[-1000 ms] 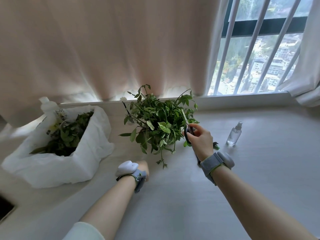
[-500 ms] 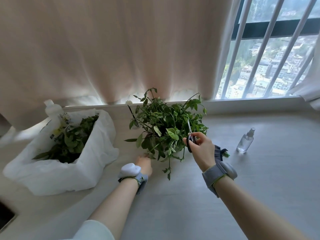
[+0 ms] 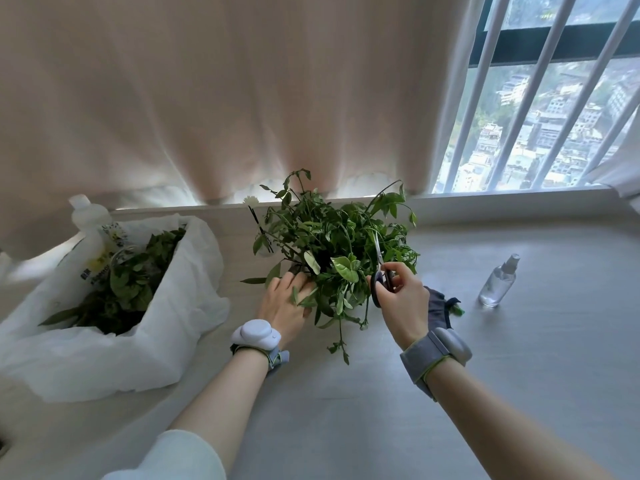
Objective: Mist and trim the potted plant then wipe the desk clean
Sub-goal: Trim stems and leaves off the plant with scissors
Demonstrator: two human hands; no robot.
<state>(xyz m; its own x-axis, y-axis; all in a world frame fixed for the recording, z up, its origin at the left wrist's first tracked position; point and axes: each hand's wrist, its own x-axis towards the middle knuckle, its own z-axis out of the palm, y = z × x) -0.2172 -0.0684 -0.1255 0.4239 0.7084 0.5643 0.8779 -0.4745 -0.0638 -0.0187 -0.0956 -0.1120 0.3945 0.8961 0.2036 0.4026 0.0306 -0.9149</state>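
Right hand [image 3: 405,301] gripping one scissors [image 3: 378,252], left hand [image 3: 280,304] touching one plant [image 3: 332,233]

A pale pink curtain [image 3: 207,98] hangs beside a white-barred window [image 3: 568,140] overlooking daylit city buildings [image 3: 491,140]

Clear spray bottle [image 3: 497,285], perhaps plastic; matt desk [image 3: 346,410].

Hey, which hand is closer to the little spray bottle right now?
Right. The right hand, holding scissors at the potted plant's right side, is just left of the spray bottle; the left hand is at the plant's left side, farther away.
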